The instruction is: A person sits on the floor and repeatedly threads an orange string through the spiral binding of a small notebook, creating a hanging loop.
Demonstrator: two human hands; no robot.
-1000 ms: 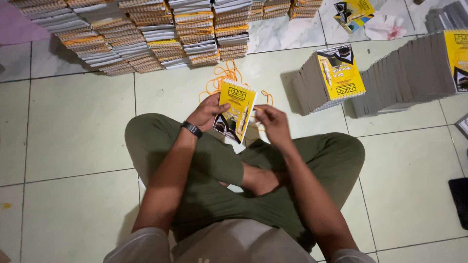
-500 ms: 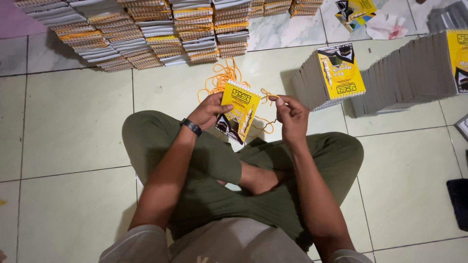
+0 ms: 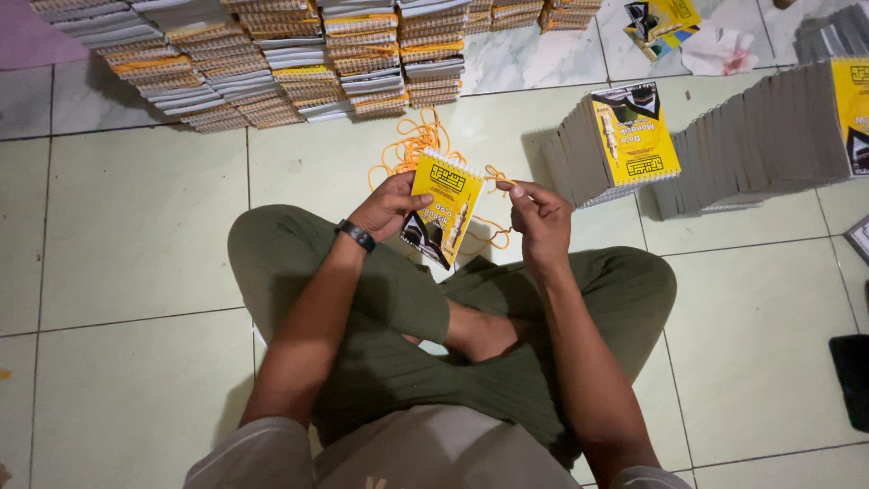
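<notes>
I sit cross-legged on a tiled floor. My left hand, with a dark watch on the wrist, grips a small yellow and black booklet by its left edge and holds it tilted over my knees. My right hand is just right of the booklet, its fingers pinched on a thin orange string that runs from the booklet's top corner. A loose heap of orange strings lies on the floor right behind the booklet.
Rows of bundled booklet stacks line the far floor. A leaning stack with a yellow cover stands at the right, with a longer row beyond it. A dark flat object lies at the right edge.
Both hands have lifted the booklet a little and tilted it. My right hand moved off the booklet's edge to the right and now pinches the orange string.
</notes>
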